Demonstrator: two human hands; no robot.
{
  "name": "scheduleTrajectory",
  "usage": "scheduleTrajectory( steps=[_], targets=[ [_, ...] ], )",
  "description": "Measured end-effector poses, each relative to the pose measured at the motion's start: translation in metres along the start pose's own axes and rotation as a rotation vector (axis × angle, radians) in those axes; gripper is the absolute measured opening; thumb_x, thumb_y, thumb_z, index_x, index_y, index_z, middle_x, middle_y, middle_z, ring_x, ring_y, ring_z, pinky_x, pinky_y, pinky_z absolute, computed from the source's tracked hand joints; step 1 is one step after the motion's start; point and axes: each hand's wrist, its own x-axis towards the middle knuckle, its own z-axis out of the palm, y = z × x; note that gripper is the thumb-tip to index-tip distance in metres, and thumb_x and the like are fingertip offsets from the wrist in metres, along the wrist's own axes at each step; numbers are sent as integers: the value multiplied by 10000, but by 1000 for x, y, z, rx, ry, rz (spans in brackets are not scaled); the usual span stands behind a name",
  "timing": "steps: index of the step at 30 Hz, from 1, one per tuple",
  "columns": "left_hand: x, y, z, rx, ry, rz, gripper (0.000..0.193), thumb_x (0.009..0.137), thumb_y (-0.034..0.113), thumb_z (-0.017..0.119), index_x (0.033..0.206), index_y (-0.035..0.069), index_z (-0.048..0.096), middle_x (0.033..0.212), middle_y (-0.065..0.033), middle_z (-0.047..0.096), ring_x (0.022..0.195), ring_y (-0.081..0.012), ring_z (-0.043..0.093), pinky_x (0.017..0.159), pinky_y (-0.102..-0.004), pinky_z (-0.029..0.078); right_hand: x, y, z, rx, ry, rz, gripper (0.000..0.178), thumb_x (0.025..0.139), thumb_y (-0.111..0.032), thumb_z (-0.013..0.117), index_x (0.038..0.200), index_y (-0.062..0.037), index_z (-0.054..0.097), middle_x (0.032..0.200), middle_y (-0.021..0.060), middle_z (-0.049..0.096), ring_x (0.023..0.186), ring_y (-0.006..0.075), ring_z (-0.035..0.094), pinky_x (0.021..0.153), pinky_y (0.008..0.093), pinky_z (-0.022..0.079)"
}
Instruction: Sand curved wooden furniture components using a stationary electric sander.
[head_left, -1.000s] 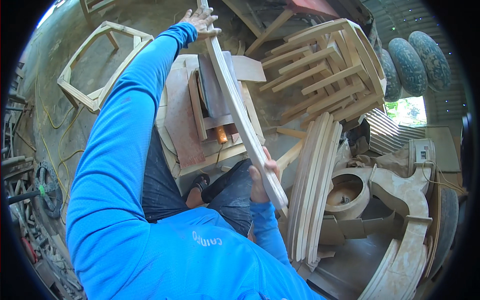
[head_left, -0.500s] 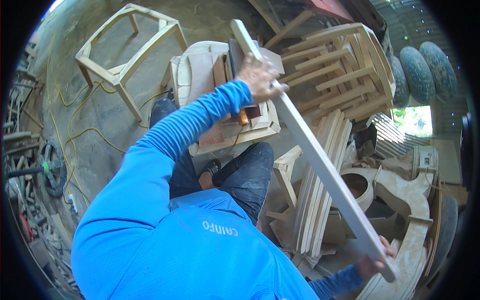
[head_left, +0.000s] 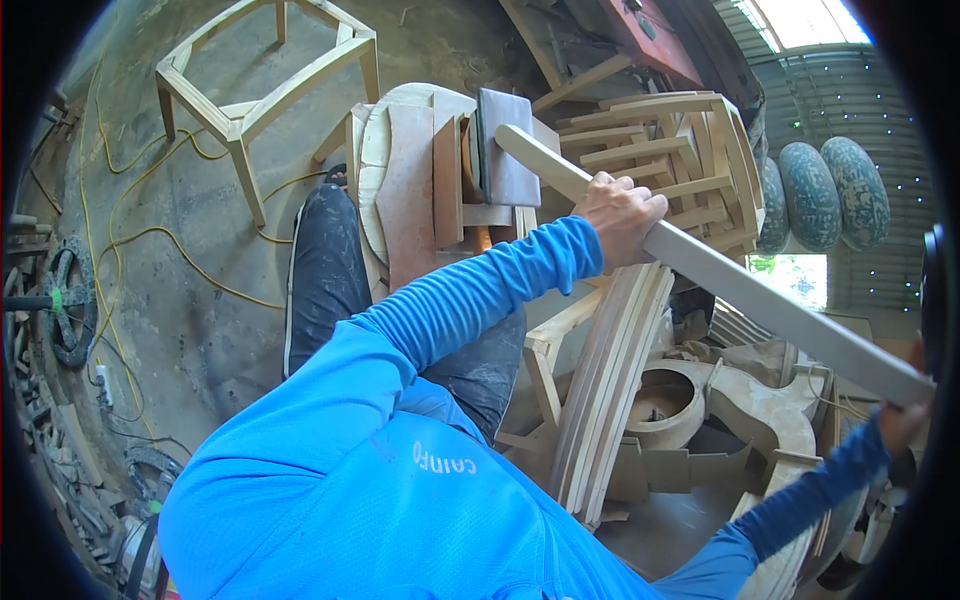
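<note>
I hold a long pale wooden slat (head_left: 770, 305) in both hands; it runs diagonally from the upper middle down to the right edge. My left hand (head_left: 620, 212), in a blue sleeve, grips it near its upper third. Far right, my right hand (head_left: 902, 418) grips the lower end and is partly cut off by the picture's rim. The slat's upper tip (head_left: 512, 142) lies close to a dark flat board (head_left: 505, 150) standing on a pile of wooden panels (head_left: 410, 185). My dark-trousered legs (head_left: 320, 270) are below that pile.
A bare wooden chair frame (head_left: 250, 105) stands on the concrete floor at the upper left, with yellow cable (head_left: 130, 245) looping around it. Stacked chair frames (head_left: 680, 150), a bundle of curved slats (head_left: 605, 390) and carved wooden parts (head_left: 720, 400) crowd the right side.
The slat has swung rightward and lower. My left hand slid from its far tip to nearer its middle, and my right hand carried the other end out to the right edge.
</note>
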Motion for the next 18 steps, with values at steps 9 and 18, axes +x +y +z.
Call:
scheduleTrajectory(
  steps=[9,18],
  targets=[
    [38,-26,-13,-146,198,-194,450,706,387,830,974,105,603,910,-122,715,865,-327,718,766,-481,550,-23,111,265,350,-182,34,182,1017,-204,666,1132,-119,553,872,40,571,843,209,594,915,467,517],
    [75,-83,-18,-162,300,-505,427,790,285,827,1068,83,573,978,-146,735,925,-364,733,825,-471,579,127,160,448,280,-525,308,166,995,-160,676,1026,-10,612,928,105,654,871,237,663,830,368,568]
  ],
)
